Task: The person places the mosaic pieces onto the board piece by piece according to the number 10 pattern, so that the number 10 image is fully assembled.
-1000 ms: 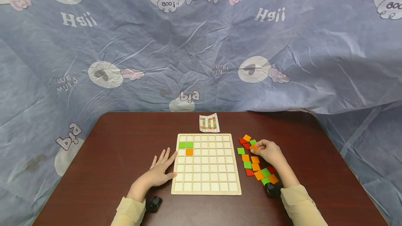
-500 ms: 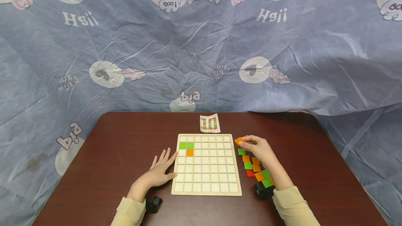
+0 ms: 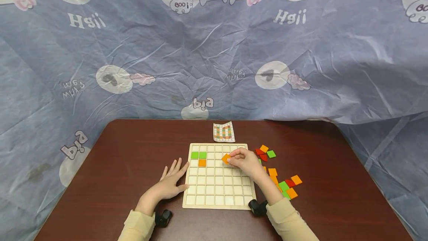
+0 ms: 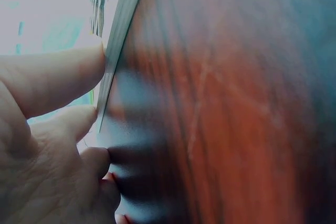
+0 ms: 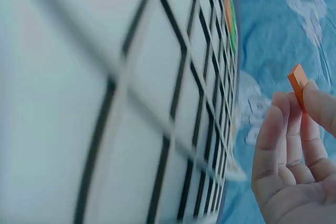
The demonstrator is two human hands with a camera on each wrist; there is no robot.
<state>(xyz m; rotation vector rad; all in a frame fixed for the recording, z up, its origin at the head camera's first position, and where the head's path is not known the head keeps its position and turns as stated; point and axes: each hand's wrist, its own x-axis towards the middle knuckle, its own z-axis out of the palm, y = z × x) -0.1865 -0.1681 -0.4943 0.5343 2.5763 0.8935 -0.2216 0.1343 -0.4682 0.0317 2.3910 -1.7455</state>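
Note:
A cream grid board (image 3: 217, 190) lies on the table, with two green tiles (image 3: 198, 155) and one orange tile (image 3: 202, 163) set in cells at its upper left. My right hand (image 3: 245, 162) pinches another orange tile (image 3: 226, 158) between thumb and fingertips, over the upper right part of the board. In the right wrist view this pinched tile (image 5: 298, 85) stands out above the grid, one end covered by the thumb. My left hand (image 3: 172, 182) lies with fingers spread at the board's left edge; in the left wrist view its fingertips (image 4: 89, 66) touch the rim (image 4: 118, 40).
Right of the board several loose tiles (image 3: 272, 172) in orange, green and red lie scattered, partly hidden by the right forearm. Behind the board lies a small paper card (image 3: 224, 132) with a coloured grid pattern. A printed cloth (image 3: 207, 47) hangs behind the dark table (image 3: 147, 140).
The right hand has lifted the orange tile from among the loose tiles and carried it left over the board. The left hand has stayed at the board's edge.

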